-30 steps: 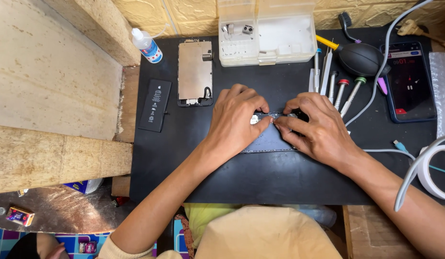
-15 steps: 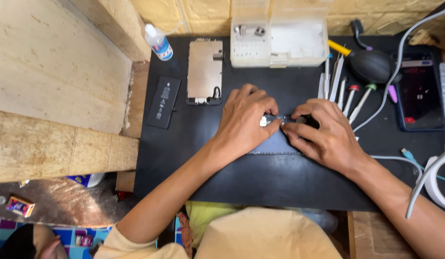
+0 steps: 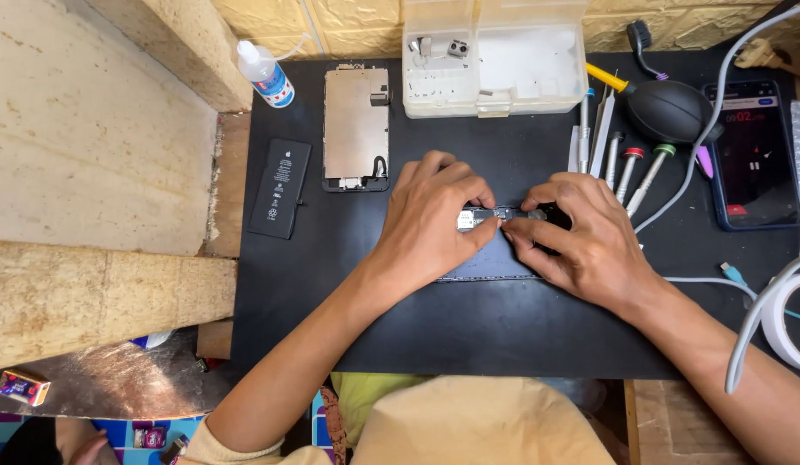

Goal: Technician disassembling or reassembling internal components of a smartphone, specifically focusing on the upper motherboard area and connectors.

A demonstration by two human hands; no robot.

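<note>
Pinching: left hand [image 3: 438, 220] and right hand [image 3: 581, 237] meet fingertip to fingertip over an opened phone body [image 3: 494, 250], fingers curled closed on small parts at its upper edge; what exactly each grips is too small to tell.
Phone body: lies flat mid-mat, mostly covered by both hands.
Mat: black work mat [image 3: 469, 336] covering the table.
Left of hands: metal-backed screen panel [image 3: 355, 127], black battery [image 3: 280, 188], small squeeze bottle [image 3: 264, 74].
Above: clear plastic parts box [image 3: 494, 56].
Right: screwdrivers [image 3: 628, 168], black air blower [image 3: 671, 110], a lit phone [image 3: 753, 155], white cables [image 3: 762, 301].
Room: rough wooden planks [image 3: 90, 155] at left, yellow textured wall [image 3: 348, 26] behind.
</note>
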